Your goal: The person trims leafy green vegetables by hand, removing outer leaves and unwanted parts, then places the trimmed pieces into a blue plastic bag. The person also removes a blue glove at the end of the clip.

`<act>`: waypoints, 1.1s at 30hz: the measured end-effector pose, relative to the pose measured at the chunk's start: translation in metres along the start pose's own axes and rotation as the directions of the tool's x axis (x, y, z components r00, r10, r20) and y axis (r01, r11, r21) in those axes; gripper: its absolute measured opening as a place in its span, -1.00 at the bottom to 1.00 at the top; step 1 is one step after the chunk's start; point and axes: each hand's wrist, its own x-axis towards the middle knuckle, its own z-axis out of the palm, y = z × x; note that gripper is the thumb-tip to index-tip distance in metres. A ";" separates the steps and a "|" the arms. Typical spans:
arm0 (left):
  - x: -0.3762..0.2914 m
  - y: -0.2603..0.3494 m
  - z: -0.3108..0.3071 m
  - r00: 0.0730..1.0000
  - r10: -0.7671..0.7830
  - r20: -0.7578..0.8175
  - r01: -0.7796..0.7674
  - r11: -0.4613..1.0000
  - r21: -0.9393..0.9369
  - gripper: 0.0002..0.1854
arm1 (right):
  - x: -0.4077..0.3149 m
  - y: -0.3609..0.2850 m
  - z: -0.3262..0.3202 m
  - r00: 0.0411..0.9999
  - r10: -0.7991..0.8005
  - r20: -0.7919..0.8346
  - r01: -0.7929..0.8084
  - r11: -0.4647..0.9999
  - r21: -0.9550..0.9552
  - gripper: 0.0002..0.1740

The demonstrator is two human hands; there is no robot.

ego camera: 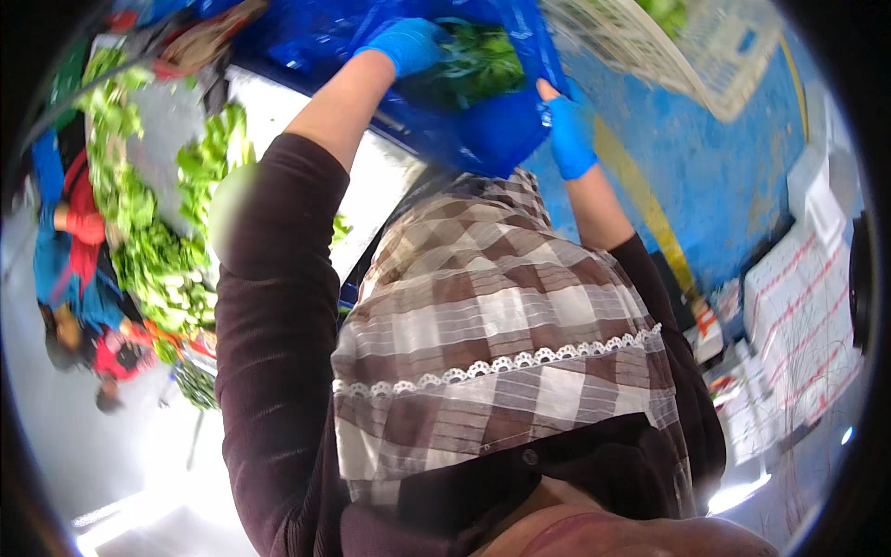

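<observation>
A large blue plastic bag (480, 143) stands open before me, with green leafy vegetables (487, 63) inside it. My left hand (411, 47), in a blue glove, reaches into the bag beside the leaves. Its fingertips are blurred by the plastic and greens, so its grip is unclear. On the other side, my right hand (574, 136) pinches the bag's edge. That hand is gloved in blue too, but its thumb shows bare skin. A checked brown-and-white apron (501, 278) covers my front just below the bag.
Leafy greens (139, 209) lie along a work surface at left, where people (76, 244) stand on its far side. A pale plastic crate (668, 63) sits upper right above the blue floor (626, 104) with its yellow stripe. White boxes (800, 313) are stacked at right.
</observation>
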 end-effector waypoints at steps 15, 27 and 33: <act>-0.284 0.058 0.118 0.733 -0.304 -0.609 0.489 0.857 0.161 -0.42 | 0.003 -0.055 0.073 0.658 -0.259 0.707 0.652 0.666 -0.362 -0.41; -0.247 -0.024 0.056 -0.122 -0.759 -0.640 0.194 0.614 -0.765 -0.50 | 0.110 -0.104 0.277 0.659 -0.165 0.734 0.627 0.660 -0.414 -0.19; -0.240 -0.079 0.009 -0.094 -0.800 -0.592 0.530 0.463 -0.711 -0.01 | 0.082 -0.150 0.330 0.613 -0.170 0.772 0.756 0.411 -0.510 -0.19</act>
